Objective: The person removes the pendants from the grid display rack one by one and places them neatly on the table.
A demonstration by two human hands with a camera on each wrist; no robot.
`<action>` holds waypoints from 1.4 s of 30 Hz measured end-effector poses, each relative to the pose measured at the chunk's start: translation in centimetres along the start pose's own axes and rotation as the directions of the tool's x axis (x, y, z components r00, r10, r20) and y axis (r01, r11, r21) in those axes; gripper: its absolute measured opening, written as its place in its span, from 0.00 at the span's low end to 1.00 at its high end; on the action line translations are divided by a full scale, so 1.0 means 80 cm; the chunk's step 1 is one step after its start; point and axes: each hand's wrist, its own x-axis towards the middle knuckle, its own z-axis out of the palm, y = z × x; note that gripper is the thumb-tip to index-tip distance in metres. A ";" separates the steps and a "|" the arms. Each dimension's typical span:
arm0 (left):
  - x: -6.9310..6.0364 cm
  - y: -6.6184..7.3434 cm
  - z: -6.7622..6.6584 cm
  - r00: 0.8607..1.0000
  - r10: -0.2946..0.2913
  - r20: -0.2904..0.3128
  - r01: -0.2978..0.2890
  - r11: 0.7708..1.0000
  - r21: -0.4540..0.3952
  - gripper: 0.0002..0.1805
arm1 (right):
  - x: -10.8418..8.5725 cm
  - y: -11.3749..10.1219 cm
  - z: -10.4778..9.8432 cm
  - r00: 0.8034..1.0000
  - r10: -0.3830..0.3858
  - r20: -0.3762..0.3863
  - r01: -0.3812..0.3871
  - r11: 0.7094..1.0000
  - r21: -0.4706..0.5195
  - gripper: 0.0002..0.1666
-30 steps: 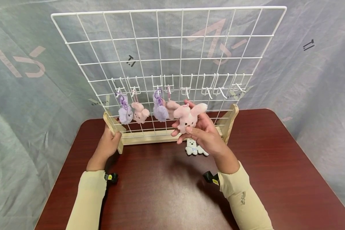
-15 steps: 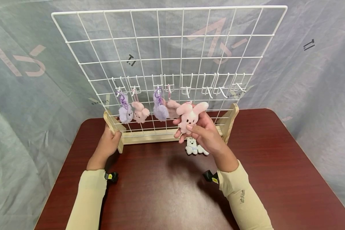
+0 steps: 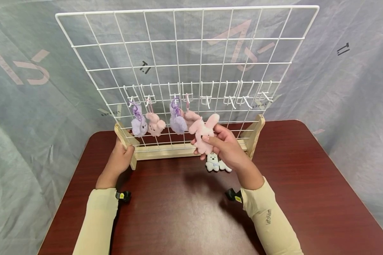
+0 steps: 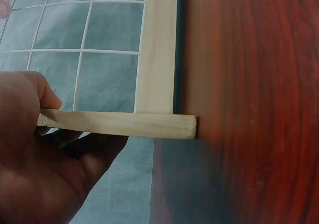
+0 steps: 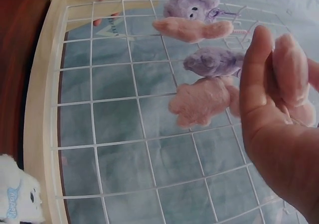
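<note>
A pink plush bunny (image 3: 204,145) is pinched between the thumb and fingers of my right hand (image 3: 231,150), in front of the grid rack's lower right half. The right wrist view shows part of the same pink bunny (image 5: 290,69) beside the thumb. My left hand (image 3: 119,157) grips the rack's wooden side foot (image 3: 125,136); the left wrist view shows the thumb above that wooden board (image 4: 119,123) and fingers beneath. From hooks on the white grid (image 3: 191,65) hang two purple plush charms (image 3: 178,122) and two pink ones (image 3: 155,125). The right-hand pink one is partly hidden.
Several bare white hooks (image 3: 231,102) project from the grid's right half. White dog-shaped plush charms (image 3: 213,164) lie on the dark red table (image 3: 178,205) below my right hand. A grey cloth (image 3: 348,88) hangs behind the rack.
The pink bunny first shifts slightly right, then comes back left and lower, and it has turned in my right hand's grip. My left hand stays on the wooden foot.
</note>
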 end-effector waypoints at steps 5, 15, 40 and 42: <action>-0.001 0.000 0.000 1.000 -0.001 0.005 0.001 1.000 -0.007 0.34 | 0.001 0.003 -0.001 0.998 0.028 -0.052 -0.033 0.995 -0.094 0.15; -0.001 0.002 0.000 1.000 0.005 0.005 -0.005 1.000 -0.003 0.33 | 0.002 0.006 -0.006 0.987 0.054 -0.151 -0.088 0.969 -0.229 0.11; 0.001 -0.002 0.000 1.000 0.014 0.002 -0.014 1.000 -0.012 0.33 | 0.014 0.020 -0.013 0.975 0.076 -0.209 -0.117 0.975 -0.191 0.06; 0.002 -0.002 0.000 1.000 0.016 0.003 -0.016 1.000 -0.018 0.33 | 0.015 0.021 -0.014 0.974 0.088 -0.208 -0.134 0.968 -0.214 0.08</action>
